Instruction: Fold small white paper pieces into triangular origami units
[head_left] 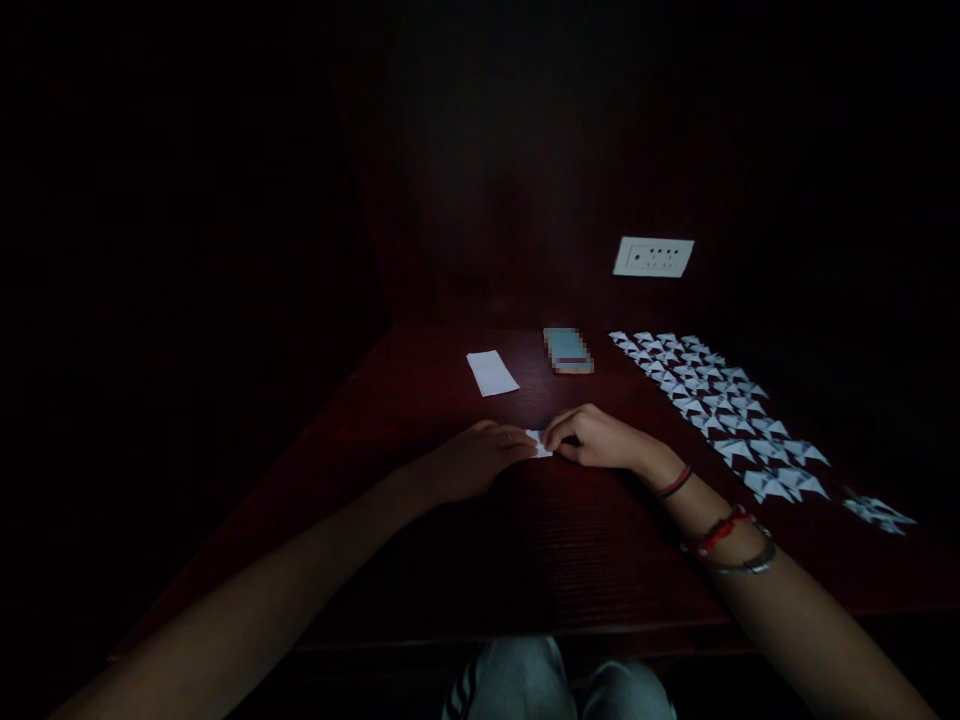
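Observation:
A small piece of folded white paper (539, 444) lies on the dark red table between my two hands. My left hand (487, 452) comes in from the left, its fingers together on the paper's left part, holding it against the table. From the other side my right hand (600, 438) pinches the paper's right edge between thumb and fingers. The fingers cover much of the paper, so its exact folds cannot be made out. Beyond my hands lies a small stack of white paper sheets (493, 373).
Rows of folded white paper pieces (705, 385) cover the table's right side, with a few more (879, 513) nearer its right front. A blurred phone-like rectangle (568, 350) lies at the back. A white socket panel (653, 257) is on the wall. The surroundings are very dark.

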